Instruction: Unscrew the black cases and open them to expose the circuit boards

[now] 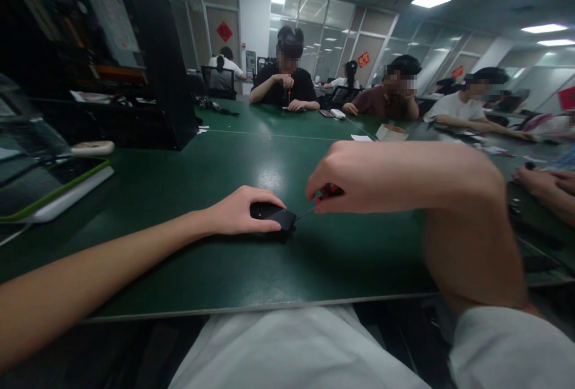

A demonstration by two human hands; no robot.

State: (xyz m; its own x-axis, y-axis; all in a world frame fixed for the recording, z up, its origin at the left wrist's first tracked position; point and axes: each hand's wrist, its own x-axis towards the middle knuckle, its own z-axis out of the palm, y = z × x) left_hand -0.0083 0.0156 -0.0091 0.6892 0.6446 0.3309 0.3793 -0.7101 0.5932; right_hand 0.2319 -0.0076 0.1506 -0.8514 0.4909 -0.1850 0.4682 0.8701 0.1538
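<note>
On the green tabletop, my left hand (pixel 240 210) is closed around a black computer mouse (pixel 282 217), thumb on the near side and fingers over the far side. Just to the right, my right hand (pixel 354 176) is bent at the wrist and grips a screwdriver (pixel 307 213) with a red and black handle. Its thin metal shaft slants down to the left, and the tip reaches the mouse's right end. Whether the tip sits in a screw or only touches the edge, I cannot tell. My fingers hide most of the handle.
A black open-fronted cabinet (pixel 157 60) stands at the left, near a green-edged white device (pixel 76 191). Across the table (pixel 215 167) a person in black (pixel 265 87) holds a screwdriver. A small open box (pixel 392 133) lies beyond my right arm. Other people sit along the right.
</note>
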